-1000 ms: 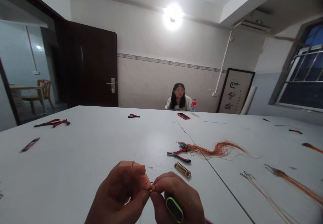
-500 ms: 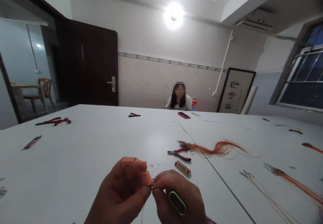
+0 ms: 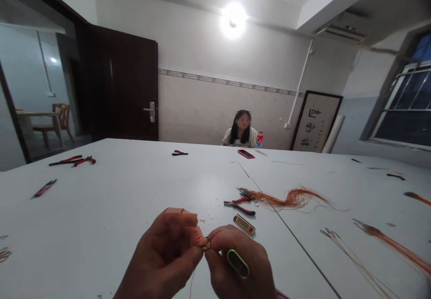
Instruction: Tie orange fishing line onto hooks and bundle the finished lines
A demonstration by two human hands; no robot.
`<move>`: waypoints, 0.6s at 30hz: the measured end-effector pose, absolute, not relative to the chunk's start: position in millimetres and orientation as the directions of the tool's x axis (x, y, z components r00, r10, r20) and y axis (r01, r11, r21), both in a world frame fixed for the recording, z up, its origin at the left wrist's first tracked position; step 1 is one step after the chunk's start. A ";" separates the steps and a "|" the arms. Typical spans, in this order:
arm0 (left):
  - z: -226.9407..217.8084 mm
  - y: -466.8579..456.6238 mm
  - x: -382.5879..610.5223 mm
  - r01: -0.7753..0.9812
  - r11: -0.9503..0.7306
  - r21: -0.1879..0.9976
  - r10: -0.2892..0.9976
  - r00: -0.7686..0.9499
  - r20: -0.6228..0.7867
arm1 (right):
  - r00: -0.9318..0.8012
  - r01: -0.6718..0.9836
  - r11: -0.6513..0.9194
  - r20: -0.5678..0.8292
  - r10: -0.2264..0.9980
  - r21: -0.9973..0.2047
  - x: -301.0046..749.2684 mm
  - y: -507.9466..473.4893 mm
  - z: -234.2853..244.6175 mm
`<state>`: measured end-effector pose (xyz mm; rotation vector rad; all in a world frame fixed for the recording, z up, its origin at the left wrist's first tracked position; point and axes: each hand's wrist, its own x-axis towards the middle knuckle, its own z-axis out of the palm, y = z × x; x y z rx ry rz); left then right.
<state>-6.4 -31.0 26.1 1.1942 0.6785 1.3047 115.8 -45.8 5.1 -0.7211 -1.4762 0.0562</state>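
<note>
A white counter (image 3: 101,191) fills the lower half of the view, in a room with a dark wooden door (image 3: 117,83) to the left and a barred window (image 3: 404,115) to the right. Beyond the far edge sits another person (image 3: 240,130), hands out of sight, beside a red-labelled bottle (image 3: 259,140). A framed calligraphy scroll (image 3: 315,121) leans against the wall.

A phone (image 3: 245,154) and small pliers (image 3: 179,153) lie near the far edge, and two more pairs of pliers (image 3: 72,160) lie toward the left edge. Near the middle of the counter, a long bundle of orange thread (image 3: 289,198) trails from a cluster of small hooks (image 3: 243,192), just beside red-handled pliers (image 3: 239,206) and a small striped box (image 3: 244,224).

Over the near edge, the left hand (image 3: 161,254) is closed around a small orange piece (image 3: 198,238). The right hand (image 3: 239,263), wearing a green-rimmed band (image 3: 238,263), pinches a thin wire loop (image 3: 206,244) against that piece. The loop is small and partly hidden, so its exact shape is hard to make out.
</note>
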 end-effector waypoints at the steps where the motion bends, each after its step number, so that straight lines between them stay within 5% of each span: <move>1: 25.8 -30.6 -6.7 -0.358 -0.148 0.922 0.950 0.208 0.233 | 0.116 0.386 0.788 0.873 0.475 -0.480 116.0 -46.0 4.1; 6: 22.7 -20.8 -12.2 -0.390 -0.113 0.914 0.936 0.268 0.230 | 0.152 0.366 0.690 0.772 0.618 -0.624 116.6 -48.5 -2.3; 12: 19.9 -4.6 -18.2 -0.413 -0.075 0.908 0.944 0.263 0.198 | 0.161 0.218 0.405 0.442 0.882 -0.888 122.8 -46.7 -2.9; 18: 15.4 -2.8 -16.3 -0.408 -0.140 0.902 0.944 0.220 0.246 | -0.037 0.154 0.351 0.350 0.936 -0.923 130.9 -41.2 -0.2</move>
